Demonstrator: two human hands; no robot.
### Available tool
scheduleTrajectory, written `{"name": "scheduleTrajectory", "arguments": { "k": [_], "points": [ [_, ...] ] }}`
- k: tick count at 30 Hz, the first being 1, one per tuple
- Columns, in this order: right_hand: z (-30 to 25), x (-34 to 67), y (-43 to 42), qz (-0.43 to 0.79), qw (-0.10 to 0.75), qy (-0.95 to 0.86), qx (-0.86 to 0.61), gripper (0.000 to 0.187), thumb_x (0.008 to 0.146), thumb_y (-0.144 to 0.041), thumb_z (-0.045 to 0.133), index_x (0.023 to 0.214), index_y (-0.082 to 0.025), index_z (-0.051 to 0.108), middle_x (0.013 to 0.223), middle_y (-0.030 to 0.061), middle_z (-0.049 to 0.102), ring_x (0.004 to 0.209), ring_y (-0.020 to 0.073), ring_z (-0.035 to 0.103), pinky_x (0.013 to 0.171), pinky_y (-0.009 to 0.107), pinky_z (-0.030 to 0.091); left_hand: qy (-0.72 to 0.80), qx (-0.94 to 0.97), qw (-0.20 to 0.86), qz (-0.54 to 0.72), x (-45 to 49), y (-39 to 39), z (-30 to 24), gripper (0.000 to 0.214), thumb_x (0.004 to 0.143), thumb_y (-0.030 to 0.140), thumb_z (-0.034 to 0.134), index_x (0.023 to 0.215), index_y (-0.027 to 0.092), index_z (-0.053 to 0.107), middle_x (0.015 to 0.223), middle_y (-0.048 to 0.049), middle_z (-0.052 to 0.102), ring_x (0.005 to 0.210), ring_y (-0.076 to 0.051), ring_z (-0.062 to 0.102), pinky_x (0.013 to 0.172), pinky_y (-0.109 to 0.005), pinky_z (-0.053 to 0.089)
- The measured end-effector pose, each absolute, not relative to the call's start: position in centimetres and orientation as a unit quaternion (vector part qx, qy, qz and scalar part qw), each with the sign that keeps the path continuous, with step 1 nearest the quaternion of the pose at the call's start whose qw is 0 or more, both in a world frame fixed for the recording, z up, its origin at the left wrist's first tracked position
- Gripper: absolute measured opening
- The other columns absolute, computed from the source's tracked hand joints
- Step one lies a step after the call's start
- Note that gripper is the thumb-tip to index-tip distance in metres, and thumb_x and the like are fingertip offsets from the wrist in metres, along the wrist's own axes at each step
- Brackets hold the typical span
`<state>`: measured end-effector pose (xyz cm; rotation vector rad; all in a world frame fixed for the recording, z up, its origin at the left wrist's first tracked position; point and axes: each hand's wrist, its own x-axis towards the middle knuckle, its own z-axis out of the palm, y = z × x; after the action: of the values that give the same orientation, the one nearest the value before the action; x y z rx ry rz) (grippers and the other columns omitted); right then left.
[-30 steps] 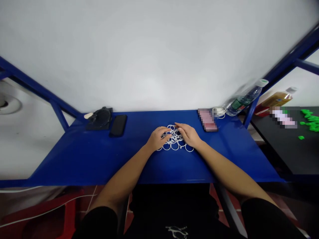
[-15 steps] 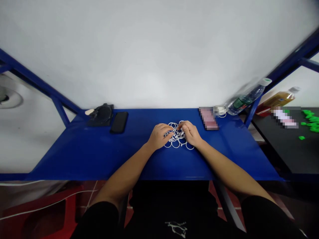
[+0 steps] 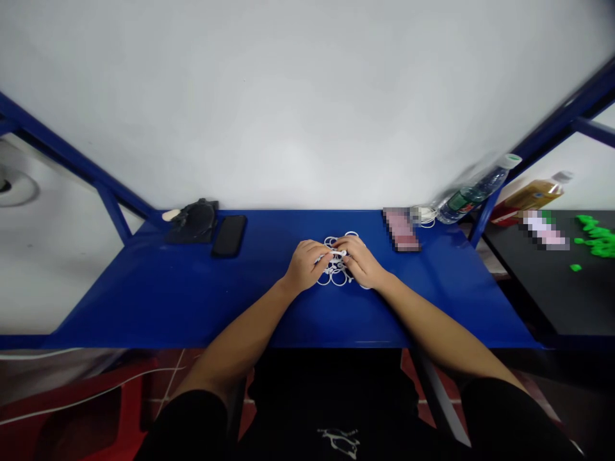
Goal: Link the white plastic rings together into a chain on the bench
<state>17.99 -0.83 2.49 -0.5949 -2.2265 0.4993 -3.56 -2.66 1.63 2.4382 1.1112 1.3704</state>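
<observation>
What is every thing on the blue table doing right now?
left hand: fingers curled, resting on the white rings.
right hand: fingers curled, pinching a ring with the left.
white rings: heaped flat, partly covered by both hands.
black phone: lying flat.
water bottle: capped, leaning.
blue table: bearing everything.

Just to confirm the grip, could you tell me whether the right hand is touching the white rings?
Touching: the head view shows the right hand with fingers lying on the white rings.

A plain workshop bench: a blue metal table (image 3: 158,301) with blue frame struts (image 3: 72,169) against a bare white wall (image 3: 298,96), beside a black-topped station (image 3: 542,288) strewn with small green parts (image 3: 598,234).
</observation>
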Motion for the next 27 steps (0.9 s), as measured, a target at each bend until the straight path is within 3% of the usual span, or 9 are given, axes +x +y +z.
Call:
{"name": "scheduleTrajectory", "arguments": {
  "k": [8, 20, 22, 25, 27],
  "points": [
    [2.2, 18.2, -0.9, 0.219, 0.377, -0.872, -0.224, 0.028, 0.108, -0.04, 0.036, 0.108, -0.024, 0.058, 0.106, 0.0101, 0.068, 0.104, 0.0269, 0.062, 0.093, 0.049, 0.051, 0.348, 0.821, 0.066, 0.448, -3.5, -2.7, 1.4, 0.026, 0.105, 0.035, 0.055, 0.09, 0.02, 0.07, 0.087, -0.0038, 0.076, 0.083, -0.018, 0.069, 0.083, -0.037, 0.049],
    [2.5, 18.6, -0.8, 0.219, 0.392, -0.87, -0.204, 0.026, 0.097, -0.02, 0.037, 0.088, -0.023, 0.06, 0.091, 0.0067, 0.07, 0.091, 0.0239, 0.066, 0.086, 0.045, 0.055, 0.328, 0.848, 0.052, 0.413, -3.4, -2.8, 1.6, 0.027, 0.105, 0.036, 0.054, 0.09, 0.02, 0.07, 0.088, -0.0035, 0.074, 0.084, -0.018, 0.067, 0.083, -0.037, 0.049],
    [2.5, 18.6, -0.9, 0.211, 0.396, -0.868, -0.212, 0.028, 0.099, -0.02, 0.036, 0.095, -0.023, 0.064, 0.097, 0.0071, 0.073, 0.095, 0.0235, 0.068, 0.089, 0.044, 0.055, 0.322, 0.846, 0.046, 0.422, -3.5, -2.7, 1.8, 0.025, 0.105, 0.036, 0.056, 0.092, 0.02, 0.071, 0.092, -0.0045, 0.074, 0.088, -0.018, 0.067, 0.085, -0.037, 0.05],
    [2.3, 19.0, -0.6, 0.172, 0.395, -0.857, -0.284, 0.031, 0.103, -0.026, 0.043, 0.127, -0.023, 0.063, 0.122, 0.0098, 0.072, 0.111, 0.0256, 0.067, 0.097, 0.046, 0.054, 0.342, 0.817, 0.027, 0.464, -4.3, -2.2, 1.7, 0.02, 0.102, 0.035, 0.062, 0.094, 0.02, 0.073, 0.095, -0.0062, 0.071, 0.09, -0.018, 0.066, 0.083, -0.034, 0.052],
    [2.1, 19.6, 0.1, 0.141, 0.388, -0.846, -0.338, 0.036, 0.104, -0.03, 0.049, 0.138, -0.023, 0.059, 0.131, 0.0109, 0.07, 0.119, 0.0279, 0.064, 0.103, 0.049, 0.052, 0.383, 0.784, 0.003, 0.489, -5.2, -1.5, 1.5, 0.019, 0.1, 0.035, 0.065, 0.093, 0.02, 0.075, 0.09, -0.0055, 0.067, 0.085, -0.017, 0.064, 0.078, -0.032, 0.052]
  ]
}}
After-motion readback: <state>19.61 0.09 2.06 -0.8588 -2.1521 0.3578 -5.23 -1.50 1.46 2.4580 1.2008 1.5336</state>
